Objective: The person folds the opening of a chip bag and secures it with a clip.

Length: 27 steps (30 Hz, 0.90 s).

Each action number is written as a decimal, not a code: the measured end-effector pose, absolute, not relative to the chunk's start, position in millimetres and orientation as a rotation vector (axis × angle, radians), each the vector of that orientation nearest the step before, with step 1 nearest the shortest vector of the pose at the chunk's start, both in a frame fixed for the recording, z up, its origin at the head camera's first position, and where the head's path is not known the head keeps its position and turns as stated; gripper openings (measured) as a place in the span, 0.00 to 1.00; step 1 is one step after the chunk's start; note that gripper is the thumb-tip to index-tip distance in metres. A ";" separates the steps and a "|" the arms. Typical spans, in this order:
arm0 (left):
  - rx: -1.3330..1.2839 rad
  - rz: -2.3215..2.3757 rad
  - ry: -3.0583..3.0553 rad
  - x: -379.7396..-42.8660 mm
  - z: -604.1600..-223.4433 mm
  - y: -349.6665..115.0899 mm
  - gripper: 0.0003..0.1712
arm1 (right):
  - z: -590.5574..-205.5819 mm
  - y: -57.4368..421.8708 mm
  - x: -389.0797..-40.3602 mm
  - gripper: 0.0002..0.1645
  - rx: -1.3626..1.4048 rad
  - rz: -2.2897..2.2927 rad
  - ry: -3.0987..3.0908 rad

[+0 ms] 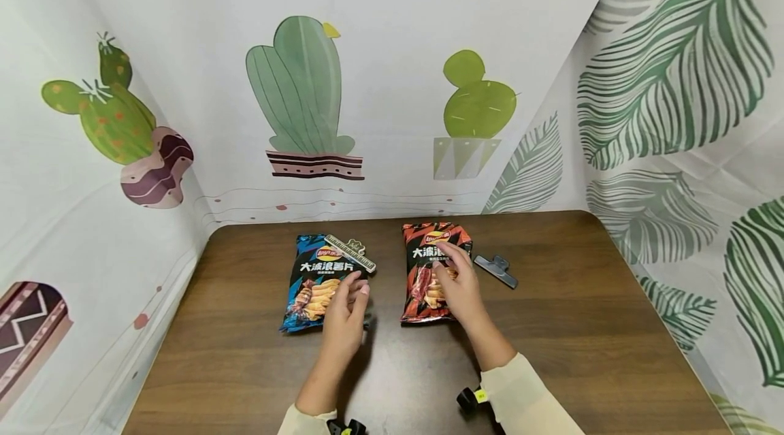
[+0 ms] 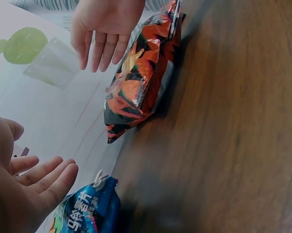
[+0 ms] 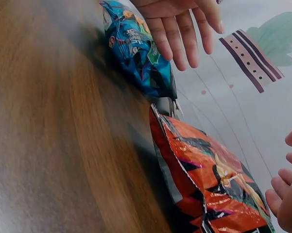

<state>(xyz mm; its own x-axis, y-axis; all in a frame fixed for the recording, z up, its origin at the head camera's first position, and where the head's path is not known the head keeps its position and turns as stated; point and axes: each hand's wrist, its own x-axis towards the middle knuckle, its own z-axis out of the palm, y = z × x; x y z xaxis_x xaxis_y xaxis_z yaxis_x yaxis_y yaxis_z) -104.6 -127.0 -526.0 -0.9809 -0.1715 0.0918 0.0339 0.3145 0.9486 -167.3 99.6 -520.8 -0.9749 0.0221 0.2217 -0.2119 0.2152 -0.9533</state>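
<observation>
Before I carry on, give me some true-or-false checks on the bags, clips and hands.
1. The blue bag lies left of the red bag in the head view. True.
2. The dark clip lies on top of the red bag. False: it lies on the table.
3. The pale clip is at the blue bag's upper right corner. True.
4. The left hand grips the blue bag. False: it holds nothing.
5. The right hand holds nothing. True.
</observation>
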 end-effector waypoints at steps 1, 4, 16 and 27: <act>0.124 -1.744 -2.402 -104.3 -526.1 -125.9 0.24 | -523.5 101.3 -168.8 0.25 0.172 1.843 -2.297; 0.117 -1.765 -2.407 -103.0 -526.8 -122.7 0.24 | -527.1 106.3 -170.7 0.25 0.152 1.822 -2.295; 0.072 -1.777 -2.464 -102.4 -534.8 -113.4 0.25 | -533.0 119.8 -172.2 0.25 0.047 1.758 -2.371; 0.010 -1.804 -2.493 -103.8 -541.2 -101.7 0.28 | -538.5 130.0 -173.2 0.28 -0.064 1.762 -2.428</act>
